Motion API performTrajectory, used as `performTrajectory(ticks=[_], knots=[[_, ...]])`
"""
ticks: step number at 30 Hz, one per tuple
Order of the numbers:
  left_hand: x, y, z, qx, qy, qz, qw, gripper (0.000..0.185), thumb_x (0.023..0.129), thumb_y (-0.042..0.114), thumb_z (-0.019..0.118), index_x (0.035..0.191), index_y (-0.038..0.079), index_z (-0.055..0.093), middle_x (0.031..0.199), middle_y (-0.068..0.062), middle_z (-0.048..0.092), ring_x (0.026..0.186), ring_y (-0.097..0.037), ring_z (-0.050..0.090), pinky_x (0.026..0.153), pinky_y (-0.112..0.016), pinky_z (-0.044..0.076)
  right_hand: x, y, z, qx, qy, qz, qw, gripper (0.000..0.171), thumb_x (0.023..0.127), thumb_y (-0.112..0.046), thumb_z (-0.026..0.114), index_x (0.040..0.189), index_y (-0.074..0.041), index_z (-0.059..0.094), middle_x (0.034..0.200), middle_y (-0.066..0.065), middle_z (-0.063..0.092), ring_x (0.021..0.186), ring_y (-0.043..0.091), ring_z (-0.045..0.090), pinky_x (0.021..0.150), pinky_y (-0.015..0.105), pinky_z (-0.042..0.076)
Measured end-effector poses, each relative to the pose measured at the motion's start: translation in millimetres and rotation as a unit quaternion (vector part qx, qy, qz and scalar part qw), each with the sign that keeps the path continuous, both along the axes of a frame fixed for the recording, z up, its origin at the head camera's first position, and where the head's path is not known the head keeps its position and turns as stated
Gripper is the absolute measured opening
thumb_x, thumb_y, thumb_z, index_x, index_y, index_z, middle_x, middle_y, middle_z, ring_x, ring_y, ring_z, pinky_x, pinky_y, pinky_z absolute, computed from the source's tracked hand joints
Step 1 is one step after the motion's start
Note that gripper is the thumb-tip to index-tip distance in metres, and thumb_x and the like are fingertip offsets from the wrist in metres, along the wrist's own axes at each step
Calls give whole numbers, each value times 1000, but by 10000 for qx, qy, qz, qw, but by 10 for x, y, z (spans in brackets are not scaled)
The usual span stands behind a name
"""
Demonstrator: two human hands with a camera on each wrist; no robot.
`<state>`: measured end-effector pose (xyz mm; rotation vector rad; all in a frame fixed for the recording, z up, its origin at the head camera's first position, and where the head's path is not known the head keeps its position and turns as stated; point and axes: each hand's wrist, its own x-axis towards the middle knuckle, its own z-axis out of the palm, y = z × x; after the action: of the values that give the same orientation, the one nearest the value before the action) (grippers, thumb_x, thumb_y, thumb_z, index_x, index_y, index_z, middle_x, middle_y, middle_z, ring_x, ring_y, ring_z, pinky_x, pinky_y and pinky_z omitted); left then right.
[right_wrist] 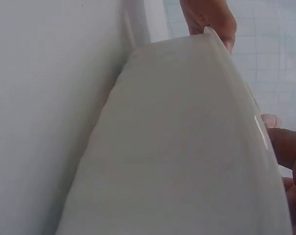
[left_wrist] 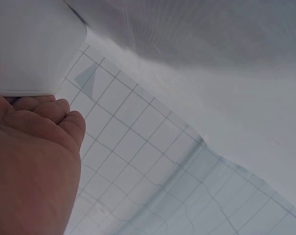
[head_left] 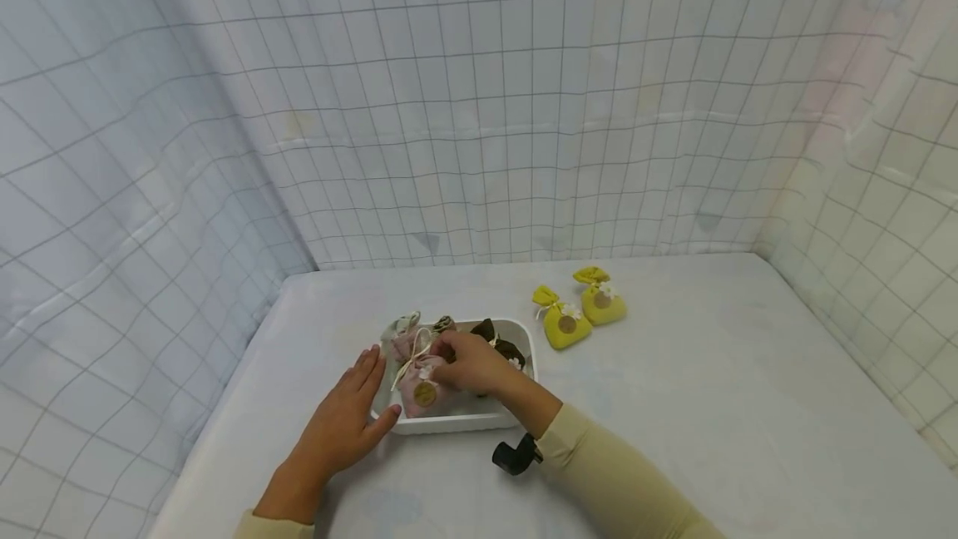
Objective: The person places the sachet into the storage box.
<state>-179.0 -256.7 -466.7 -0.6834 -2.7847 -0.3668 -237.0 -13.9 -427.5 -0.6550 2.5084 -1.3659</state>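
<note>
A white plastic tray (head_left: 471, 422) holds several small tied fabric pouches. My right hand (head_left: 479, 364) reaches over it and pinches a pink pouch (head_left: 421, 385) with a cream string bow and a round tan tag. Behind that pouch sit another pink one and a pale grey pouch (head_left: 402, 324). Dark brown pouches (head_left: 511, 351) lie on the tray's right side, partly covered by the right hand. My left hand (head_left: 344, 414) lies along the tray's left wall with straight fingers, thumb at the front left corner. In the left wrist view its fingers touch the tray's side (left_wrist: 35, 49).
Two yellow pouches (head_left: 569, 327) with white flowers and round tags lie right of the tray, toward the back. A small black device (head_left: 515, 457) shows by the right sleeve. Grid-patterned sheets (head_left: 479, 148) hang behind and on both sides of the white table (head_left: 711, 406).
</note>
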Motion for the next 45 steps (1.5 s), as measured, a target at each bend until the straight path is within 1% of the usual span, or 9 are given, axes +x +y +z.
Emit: performTrajectory(ticks=[3,6,13,20,25,29,34,40,45], knots=[[-9,-8,-9,-24,-44,22,10000,78,97,46,58,149,-8,36,159,-19,29,146,-36,26,112,-54,31,5,-62,-41,10,167,33,9999,19,81,-9,76,97,-13,66,87,-6,61,77,10,54,68,26,46],[-15,-17,-23,-48,-46,23,10000,80,97,48,57,149,-9,36,159,-19,28,146,-37,27,112,-55,30,12,-114,-69,-43,215,90,9997,18,80,-5,75,94,-11,66,84,-6,60,75,10,54,66,25,46],[-16,-19,-26,-19,-6,1,10000,80,97,49,56,147,-11,38,159,-21,29,145,-38,28,112,-55,31,33,-189,-108,-79,123,105,9998,17,79,-2,74,92,-8,64,83,-4,60,75,10,54,67,25,47],[-15,2,-27,33,184,-73,9998,76,97,47,58,144,-11,43,156,-23,33,143,-40,30,110,-55,34,78,-205,-143,-92,-96,134,9998,16,80,1,72,89,-6,62,78,0,62,68,9,55,61,25,47],[-6,12,-11,9,175,-46,9998,76,98,48,57,145,-11,42,156,-22,32,144,-39,30,111,-55,32,80,-186,-128,36,20,103,9999,14,82,-1,71,92,-7,64,83,-1,64,74,9,56,67,25,48],[-3,11,-3,-16,153,-39,9999,76,98,47,57,146,-10,41,157,-21,32,144,-38,29,111,-55,32,75,-135,-82,115,176,92,9997,11,85,-6,72,93,-8,66,85,-5,64,78,9,57,71,25,48],[-4,-5,-6,-30,46,-25,10000,77,97,47,57,148,-9,38,158,-20,30,146,-37,27,113,-53,30,68,-45,12,119,376,109,9992,14,85,-11,74,97,-10,67,90,-4,64,83,9,57,75,27,48],[-10,-3,-25,-1,163,-44,9999,76,97,45,58,147,-8,39,157,-20,32,145,-37,29,111,-53,32,58,144,145,66,113,236,9996,24,88,-17,72,110,-9,68,104,-1,67,95,12,61,82,32,50],[-18,-3,-23,-49,147,-25,9999,76,97,46,57,147,-9,39,158,-20,31,145,-37,28,111,-55,32,19,408,263,-23,-46,222,9997,24,92,-16,69,113,-5,66,103,0,65,93,16,60,80,33,51]])
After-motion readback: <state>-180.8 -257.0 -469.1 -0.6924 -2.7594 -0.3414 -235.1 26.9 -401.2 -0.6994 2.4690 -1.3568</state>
